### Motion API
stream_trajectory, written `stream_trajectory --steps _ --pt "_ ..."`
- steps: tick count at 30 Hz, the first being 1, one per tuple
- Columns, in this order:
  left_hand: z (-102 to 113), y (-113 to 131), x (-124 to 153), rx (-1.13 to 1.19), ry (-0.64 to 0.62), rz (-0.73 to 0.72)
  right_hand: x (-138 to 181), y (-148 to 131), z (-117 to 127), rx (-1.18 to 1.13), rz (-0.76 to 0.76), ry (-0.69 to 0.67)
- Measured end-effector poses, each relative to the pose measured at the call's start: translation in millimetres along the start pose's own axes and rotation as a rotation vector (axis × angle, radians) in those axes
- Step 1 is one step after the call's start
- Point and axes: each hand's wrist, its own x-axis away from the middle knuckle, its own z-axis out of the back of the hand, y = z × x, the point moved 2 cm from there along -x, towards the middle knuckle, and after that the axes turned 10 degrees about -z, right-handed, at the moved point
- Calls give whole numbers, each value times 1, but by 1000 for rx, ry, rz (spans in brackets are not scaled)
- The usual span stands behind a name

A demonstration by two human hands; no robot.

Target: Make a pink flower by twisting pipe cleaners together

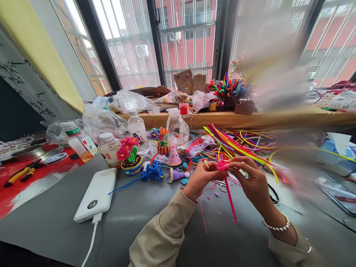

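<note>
Left hand (200,178) and right hand (251,181) both pinched shut on pink pipe cleaner (228,189), coiled top between fingertips, stem hanging. Scissors (222,185) beneath on grey table (55,222).

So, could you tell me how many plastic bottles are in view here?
3: a tilted bottle at the left, a short bottle behind the power bank, a tall clear bottle right of it. Others may be hidden among the plastic bags.

Well left of my left hand (201,178) lies a white power bank (96,194); nearer it sits a blue pipe-cleaner flower (151,173). Beyond my right hand (251,181) sprawl loose pipe cleaners (236,142). Scissors (221,185) lie between both hands.
</note>
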Motion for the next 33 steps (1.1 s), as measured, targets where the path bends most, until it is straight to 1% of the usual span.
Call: stream_trajectory --steps 4,8,13,16,19,24,28,30,33 --pt "-2 4 1 -56 25 -12 -1 0 2 -22 -14 -29" --pt "-4 5 1 -17 31 -31 -1 0 3 -55 -53 -36" --pt "-4 0 2 120 -9 55 -1 2 1 -120 -101 -31" --pt "-1 -2 0 108 12 63 -2 1 0 -97 -110 -83" --pt "0 -2 -1 52 74 21 -3 -3 1 -8 -81 -112" --pt "-2 -1 -2 -76 156 -89 -1 -9 2 170 47 0" --pt "-4 -2 -2 -192 137 -158 1 -10 2 222 105 76" --pt "-4 -2 -1 -243 110 -179 2 -10 2 222 123 83" --pt "-3 -2 -1 -287 102 -213 2 -11 2 216 132 74"
